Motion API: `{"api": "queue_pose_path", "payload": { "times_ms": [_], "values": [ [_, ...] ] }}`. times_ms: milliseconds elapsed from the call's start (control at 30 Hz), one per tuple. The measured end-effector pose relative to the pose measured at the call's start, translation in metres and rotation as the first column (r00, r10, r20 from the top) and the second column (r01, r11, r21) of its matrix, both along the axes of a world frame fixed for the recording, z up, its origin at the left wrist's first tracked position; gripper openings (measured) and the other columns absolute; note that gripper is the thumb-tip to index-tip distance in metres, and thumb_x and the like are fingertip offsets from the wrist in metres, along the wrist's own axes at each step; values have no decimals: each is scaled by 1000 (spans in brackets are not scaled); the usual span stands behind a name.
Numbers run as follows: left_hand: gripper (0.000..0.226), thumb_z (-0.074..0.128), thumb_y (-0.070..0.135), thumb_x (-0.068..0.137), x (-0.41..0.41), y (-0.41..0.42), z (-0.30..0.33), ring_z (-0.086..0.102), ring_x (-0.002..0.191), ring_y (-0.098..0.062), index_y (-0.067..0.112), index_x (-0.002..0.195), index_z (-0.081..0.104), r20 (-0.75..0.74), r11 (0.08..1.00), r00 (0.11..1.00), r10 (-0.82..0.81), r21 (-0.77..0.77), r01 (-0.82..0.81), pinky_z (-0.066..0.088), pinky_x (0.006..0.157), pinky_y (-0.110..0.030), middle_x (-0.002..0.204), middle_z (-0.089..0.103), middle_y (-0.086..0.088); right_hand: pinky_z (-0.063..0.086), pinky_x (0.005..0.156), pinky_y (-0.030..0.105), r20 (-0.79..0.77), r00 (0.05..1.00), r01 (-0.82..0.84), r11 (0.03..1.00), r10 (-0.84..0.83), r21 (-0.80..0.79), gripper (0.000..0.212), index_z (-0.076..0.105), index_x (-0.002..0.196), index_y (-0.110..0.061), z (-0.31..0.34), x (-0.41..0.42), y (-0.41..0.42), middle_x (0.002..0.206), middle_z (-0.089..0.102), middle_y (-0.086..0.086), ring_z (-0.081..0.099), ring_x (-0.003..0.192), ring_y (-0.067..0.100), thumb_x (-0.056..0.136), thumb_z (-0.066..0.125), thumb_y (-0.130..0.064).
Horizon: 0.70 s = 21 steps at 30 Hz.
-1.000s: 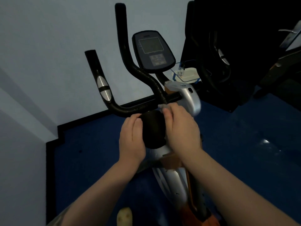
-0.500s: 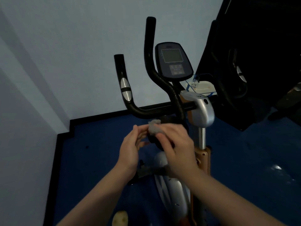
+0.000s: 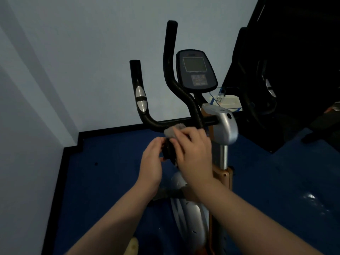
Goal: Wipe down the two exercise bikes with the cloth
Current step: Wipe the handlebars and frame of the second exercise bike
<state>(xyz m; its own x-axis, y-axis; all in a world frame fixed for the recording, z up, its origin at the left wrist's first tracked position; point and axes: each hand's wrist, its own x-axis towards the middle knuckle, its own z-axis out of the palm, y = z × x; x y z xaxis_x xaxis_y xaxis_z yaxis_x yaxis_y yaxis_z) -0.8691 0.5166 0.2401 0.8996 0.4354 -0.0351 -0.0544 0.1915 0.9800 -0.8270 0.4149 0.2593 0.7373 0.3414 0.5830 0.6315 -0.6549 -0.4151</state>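
Observation:
The near exercise bike (image 3: 225, 126) has black handlebars (image 3: 171, 76), a dark console (image 3: 196, 70) and a silver stem housing. Just below the handlebar crossbar, my right hand (image 3: 193, 155) grips a small grey cloth (image 3: 173, 130), which pokes out above its fingers against the bar. My left hand (image 3: 151, 162) faces it, its fingers and thumb curled round a black knob (image 3: 167, 151) between the two hands. The second bike (image 3: 265, 89) stands dark at the right, mostly in shadow.
A pale wall rises on the left and behind the bike, edged by black skirting (image 3: 117, 130) along the blue floor (image 3: 103, 181). A clear plastic tray (image 3: 229, 103) sits behind the console. My foot (image 3: 132, 245) shows at the bottom edge.
The view has pulled back and the bike now sits further right in the frame. The grey cloth, hidden under my right fingers before, now shows above them at the crossbar.

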Motion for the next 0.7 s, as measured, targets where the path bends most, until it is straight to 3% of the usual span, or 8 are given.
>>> {"api": "queue_pose_path", "payload": {
  "times_ms": [100, 167, 267, 367, 433, 500, 600, 700],
  "values": [
    [39, 32, 23, 103, 2, 1, 1, 62, 89, -7, 11, 95, 69, -19, 998, 1000, -10, 55, 11, 50, 67, -12, 99, 68, -7, 43, 74, 31, -128, 983, -123, 990, 132, 76, 25, 69, 102, -12, -13, -22, -19, 94, 56, -2, 49, 88, 13, 93, 49, -24],
    [36, 36, 24, 102, 7, 5, 4, 61, 86, -9, 9, 95, 68, -48, 986, 999, -13, 168, 21, 48, 71, -15, 97, 68, -10, 44, 72, 29, -106, 971, -211, 977, 214, 31, 22, 68, 98, -13, -4, -15, -39, 90, 54, -3, 49, 85, 11, 92, 51, -26],
    [32, 41, 30, 100, 26, 5, 17, 62, 89, -22, 10, 92, 65, -147, 923, 989, -33, 374, 87, 48, 83, -39, 93, 67, -11, 42, 75, 32, 48, 994, -94, 995, 96, -35, 22, 69, 104, -8, 25, 23, -40, 92, 59, 7, 52, 88, 20, 91, 56, -22],
    [33, 38, 32, 99, 42, 1, 31, 60, 85, -24, 14, 86, 62, -247, 763, 968, -34, 619, 185, 47, 83, -49, 87, 65, -6, 39, 81, 34, -71, 996, 46, 988, -57, -144, 24, 67, 110, -14, 28, 40, -22, 100, 58, 7, 49, 96, 22, 95, 52, -26],
    [32, 36, 31, 99, 46, 1, 32, 58, 85, -22, 17, 84, 60, -247, 593, 969, 10, 781, 193, 47, 83, -46, 86, 63, -1, 41, 80, 32, -204, 975, 76, 996, -85, -48, 27, 65, 112, -17, 14, 35, -24, 99, 56, 4, 50, 95, 18, 97, 47, -29],
    [26, 37, 30, 99, 45, 1, 29, 55, 87, -17, 24, 90, 60, -174, 449, 982, 68, 885, 126, 44, 81, -39, 90, 58, 6, 40, 69, 23, -240, 968, 86, 994, -69, 61, 25, 65, 107, -19, 4, 26, -39, 90, 54, 0, 52, 83, 11, 97, 45, -30],
    [21, 44, 27, 96, 41, -1, 27, 47, 95, -13, 26, 106, 62, -63, 380, 992, 107, 925, 18, 39, 84, -32, 101, 54, 7, 43, 63, 21, -360, 932, 56, 975, 26, 215, 21, 63, 90, -23, -1, 25, -66, 80, 58, -7, 56, 75, 3, 97, 46, -32],
    [20, 55, 24, 92, 49, 10, 36, 46, 100, -14, 29, 109, 65, -83, 387, 996, -24, 918, 85, 40, 89, -34, 101, 54, 7, 45, 69, 11, -324, 945, 89, 918, 44, 386, 9, 61, 98, -21, 2, 48, -68, 93, 61, -9, 58, 86, -1, 93, 56, -27]
  ]
}}
